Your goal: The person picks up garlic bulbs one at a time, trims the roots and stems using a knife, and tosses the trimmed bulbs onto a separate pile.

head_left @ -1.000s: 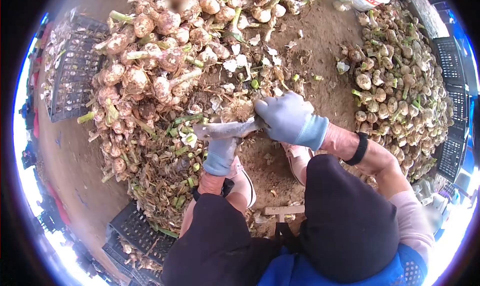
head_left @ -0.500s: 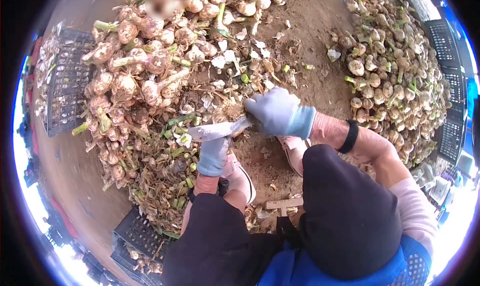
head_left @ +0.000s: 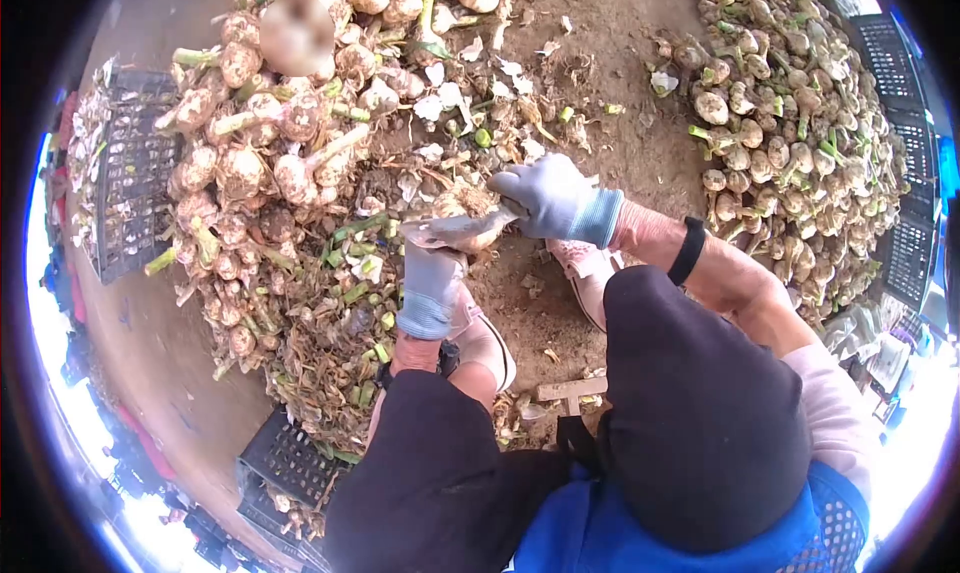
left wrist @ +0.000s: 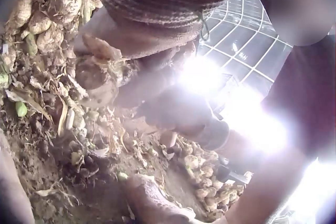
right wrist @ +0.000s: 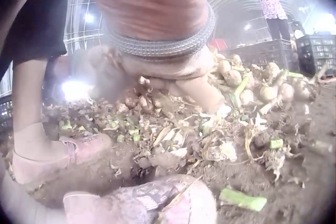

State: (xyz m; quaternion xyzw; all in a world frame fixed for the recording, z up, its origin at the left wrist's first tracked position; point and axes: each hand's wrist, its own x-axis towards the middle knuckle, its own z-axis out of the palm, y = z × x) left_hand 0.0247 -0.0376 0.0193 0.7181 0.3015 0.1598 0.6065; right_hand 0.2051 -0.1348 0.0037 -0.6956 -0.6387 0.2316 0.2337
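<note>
My gloved left hand grips a garlic bulb in front of my shins, its shaggy roots pointing away from me. In my gloved right hand is a knife with a broad grey blade. The blade lies across the near side of the bulb, above the left hand's fingers, and hides part of both. Within the left wrist view, the bulb shows beside the glove. The right wrist view has the right hand from behind, its cuff hiding most of the grip.
Untrimmed garlic is heaped at left, over cut stalks and dry leaves. A large pile of trimmed bulbs lies at right against black crates. Another crate stands far left. My shoes flank the work. A person stands beyond.
The head view has shifted, and the white bucket at the top right has left it. Both hands stay together at the bulb, while the knife blade has turned slightly against it.
</note>
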